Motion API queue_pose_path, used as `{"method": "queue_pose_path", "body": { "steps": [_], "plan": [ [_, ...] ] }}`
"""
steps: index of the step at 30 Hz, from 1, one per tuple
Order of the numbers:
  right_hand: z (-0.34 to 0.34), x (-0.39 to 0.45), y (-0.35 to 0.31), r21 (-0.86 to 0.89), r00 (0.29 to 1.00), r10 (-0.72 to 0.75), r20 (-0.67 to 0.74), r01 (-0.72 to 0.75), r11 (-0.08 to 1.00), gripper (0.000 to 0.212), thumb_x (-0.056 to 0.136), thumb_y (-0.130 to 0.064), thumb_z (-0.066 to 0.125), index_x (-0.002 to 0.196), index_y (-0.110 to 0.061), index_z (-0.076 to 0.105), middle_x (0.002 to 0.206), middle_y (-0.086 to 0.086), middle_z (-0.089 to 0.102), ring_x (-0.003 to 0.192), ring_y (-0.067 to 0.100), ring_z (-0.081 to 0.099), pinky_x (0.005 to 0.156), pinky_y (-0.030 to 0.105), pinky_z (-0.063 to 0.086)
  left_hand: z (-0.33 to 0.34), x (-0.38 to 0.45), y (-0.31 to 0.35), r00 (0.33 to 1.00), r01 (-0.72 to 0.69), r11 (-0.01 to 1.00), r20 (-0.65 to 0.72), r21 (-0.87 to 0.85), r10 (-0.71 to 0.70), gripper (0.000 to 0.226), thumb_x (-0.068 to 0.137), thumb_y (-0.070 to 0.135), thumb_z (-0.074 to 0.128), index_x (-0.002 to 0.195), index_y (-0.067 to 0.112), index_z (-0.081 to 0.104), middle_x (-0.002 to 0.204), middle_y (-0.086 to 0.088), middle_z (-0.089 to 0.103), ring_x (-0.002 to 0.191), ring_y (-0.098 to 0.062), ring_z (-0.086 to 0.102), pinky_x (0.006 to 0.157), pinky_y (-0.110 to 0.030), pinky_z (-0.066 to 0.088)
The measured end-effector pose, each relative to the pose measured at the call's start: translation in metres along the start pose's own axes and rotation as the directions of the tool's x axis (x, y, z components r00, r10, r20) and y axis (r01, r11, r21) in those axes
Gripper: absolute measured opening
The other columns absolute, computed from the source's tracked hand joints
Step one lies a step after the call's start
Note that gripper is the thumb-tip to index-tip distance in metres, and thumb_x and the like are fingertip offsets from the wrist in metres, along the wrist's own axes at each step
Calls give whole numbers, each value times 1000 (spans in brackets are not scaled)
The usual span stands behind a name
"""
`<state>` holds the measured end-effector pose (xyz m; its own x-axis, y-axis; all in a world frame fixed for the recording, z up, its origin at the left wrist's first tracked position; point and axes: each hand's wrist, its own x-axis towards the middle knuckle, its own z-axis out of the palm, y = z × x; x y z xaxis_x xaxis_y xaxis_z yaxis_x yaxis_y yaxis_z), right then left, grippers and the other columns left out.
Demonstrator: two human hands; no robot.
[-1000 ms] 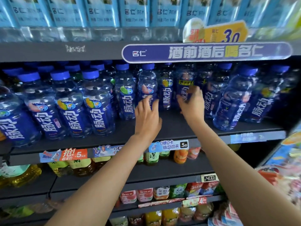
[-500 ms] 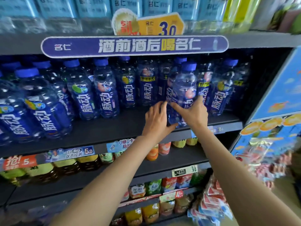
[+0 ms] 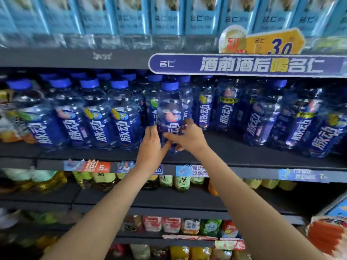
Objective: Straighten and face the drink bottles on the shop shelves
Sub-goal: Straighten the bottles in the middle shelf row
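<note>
A blue-capped drink bottle (image 3: 170, 107) with a dark blue label stands upright near the front of the dark middle shelf (image 3: 225, 156), its label facing out. My left hand (image 3: 152, 147) presses its left side with straight fingers. My right hand (image 3: 187, 136) grips its lower right side, fingers curled round it. A tight row of matching blue bottles (image 3: 97, 119) fills the shelf to the left. More blue bottles (image 3: 262, 117) stand further back and to the right, some leaning.
The shelf above carries light blue packs (image 3: 169, 15) and a purple banner (image 3: 253, 64) with a yellow price tag (image 3: 274, 44). Lower shelves hold yellow and green tea bottles (image 3: 180, 182) and small cartons (image 3: 189, 225). Snack packets (image 3: 326, 239) hang at lower right.
The view has swung back to the left. Both hands stay on the same blue bottle, which now stands beside the tight left row. Earlier the hands touched bottles set further back.
</note>
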<state>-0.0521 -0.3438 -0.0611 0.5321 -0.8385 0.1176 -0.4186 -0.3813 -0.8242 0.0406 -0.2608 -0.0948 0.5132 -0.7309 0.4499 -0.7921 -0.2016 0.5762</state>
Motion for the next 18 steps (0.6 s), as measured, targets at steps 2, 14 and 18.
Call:
{"method": "queue_pose_path", "body": {
  "steps": [2,14,18],
  "plan": [
    [21,0,-11,-8,1000,5,-29,-6,1000,66,70,-42,79,109,-8,38,101,13,63,77,36,67,72,49,55,-13,0,-10,1000,17,1000,-13,21,-17,59,91,27,58,138,2,32,131,-15,41,111,-33,53,80,-40,44],
    [53,-4,-23,26,987,34,-160,-30,999,69,69,-49,77,111,-12,35,89,10,62,77,33,66,69,49,55,-28,-7,-37,1000,8,998,-29,65,-6,47,94,25,54,134,5,38,132,-9,48,99,-27,62,77,-39,49],
    [58,-2,-25,33,988,7,-156,-2,999,67,69,-46,78,106,-13,33,79,4,55,77,33,65,66,50,56,-33,-9,-41,998,-1,996,-58,89,6,42,94,27,53,130,8,42,126,-6,54,93,-26,63,72,-41,51]
  ]
}}
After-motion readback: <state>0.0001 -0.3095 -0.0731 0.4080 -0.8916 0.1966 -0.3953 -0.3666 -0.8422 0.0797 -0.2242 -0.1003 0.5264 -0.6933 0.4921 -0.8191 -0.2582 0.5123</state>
